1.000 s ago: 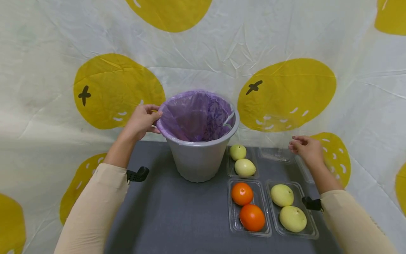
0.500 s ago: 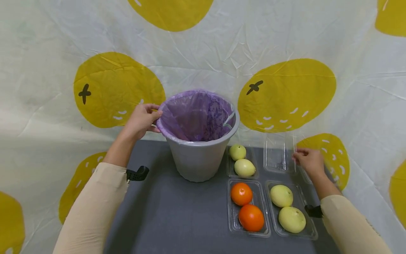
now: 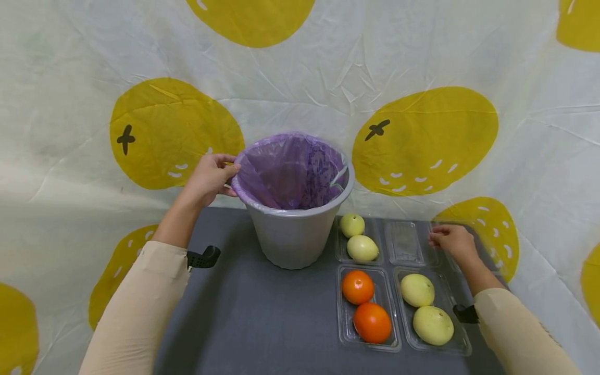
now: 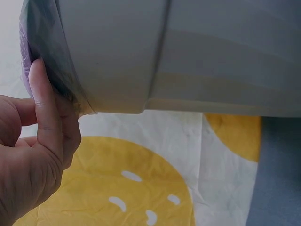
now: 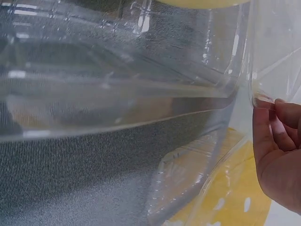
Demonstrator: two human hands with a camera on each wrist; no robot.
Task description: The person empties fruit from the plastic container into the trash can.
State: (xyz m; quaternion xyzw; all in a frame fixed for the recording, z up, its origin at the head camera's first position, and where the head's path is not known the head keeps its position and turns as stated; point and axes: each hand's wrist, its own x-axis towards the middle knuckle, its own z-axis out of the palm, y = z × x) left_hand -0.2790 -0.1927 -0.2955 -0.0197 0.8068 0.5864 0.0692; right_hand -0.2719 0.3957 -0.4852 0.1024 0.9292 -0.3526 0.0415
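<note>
My left hand [image 3: 210, 179] grips the rim of a grey bin [image 3: 292, 239] lined with a purple plastic bag [image 3: 281, 174]; in the left wrist view its fingers [image 4: 44, 103] lie against the bag's folded edge. At the back right, my right hand [image 3: 454, 242] pinches the edge of a clear plastic container [image 3: 405, 244], as the right wrist view shows at the fingertips [image 5: 261, 113]. That container sits low over the grey table, to the right of a clear tray holding two pale green round fruits [image 3: 361, 248].
In front stand two more clear trays, one with two orange fruits [image 3: 372, 323], the other with two larger pale green fruits [image 3: 433, 325]. Another clear plastic piece [image 5: 181, 179] lies right of the pinched container. A white cloth with yellow prints [image 3: 424, 140] hangs behind the table [image 3: 262, 328].
The clear container came down from a raised, tilted position to lie low at the table's back right, my right hand lowering with it. My left hand stays on the bin rim.
</note>
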